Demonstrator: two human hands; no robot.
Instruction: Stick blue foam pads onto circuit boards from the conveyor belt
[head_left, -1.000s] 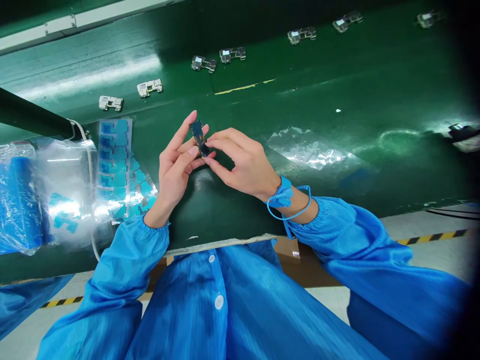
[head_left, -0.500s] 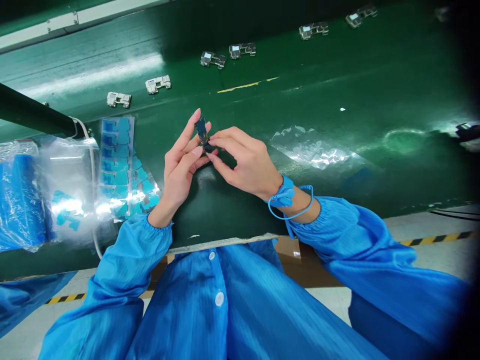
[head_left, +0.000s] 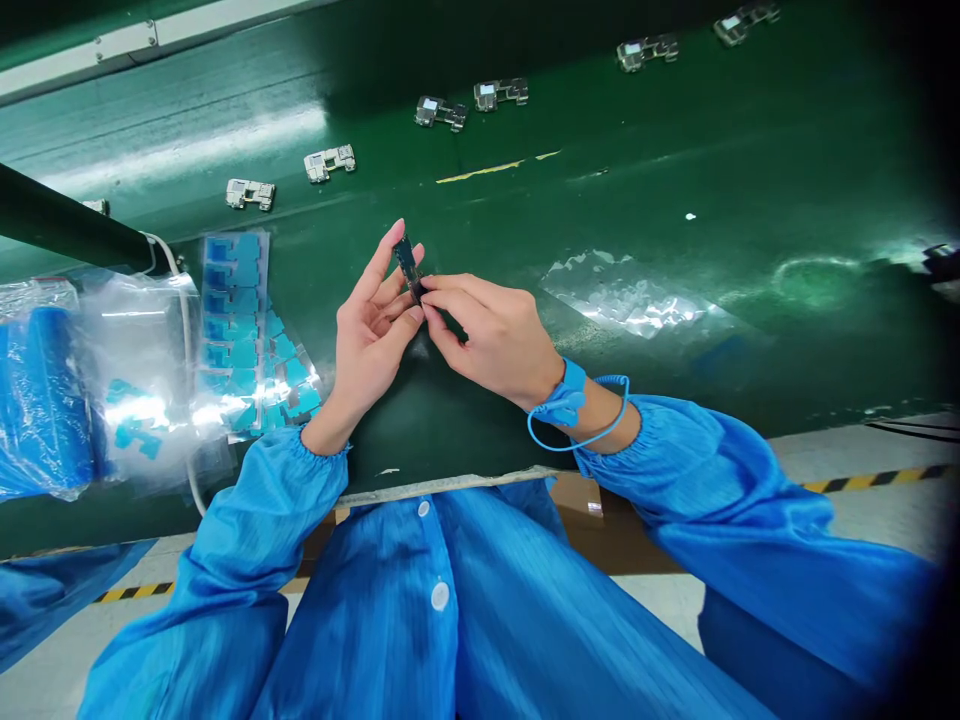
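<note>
A small dark circuit board (head_left: pixel 406 260) is held up in the air between my two hands, tilted on edge. My left hand (head_left: pixel 373 335) grips it from the left, index fingertip at its top end and thumb near its lower end. From the right, the thumb and fingertips of my right hand (head_left: pixel 491 325) pinch the board's lower end, which they partly cover. A blue wrist strap (head_left: pixel 566 395) with a coiled cord circles my right wrist. Left of my left hand lies a clear sheet of blue die-cut film pieces (head_left: pixel 244 265).
On the green surface beyond, several circuit boards lie in a row, among them a pale one (head_left: pixel 250 194) and a darker one (head_left: pixel 501 94). Clear plastic film (head_left: pixel 637 295) lies to the right. A blue plastic-wrapped bundle (head_left: pixel 49 400), white cable (head_left: pixel 187 350) and dark post (head_left: pixel 67 220) are at left.
The row of boards has shifted right, and another edge shows beside the post. The held board has turned more edge-on, and my left thumb has moved in against its lower end.
</note>
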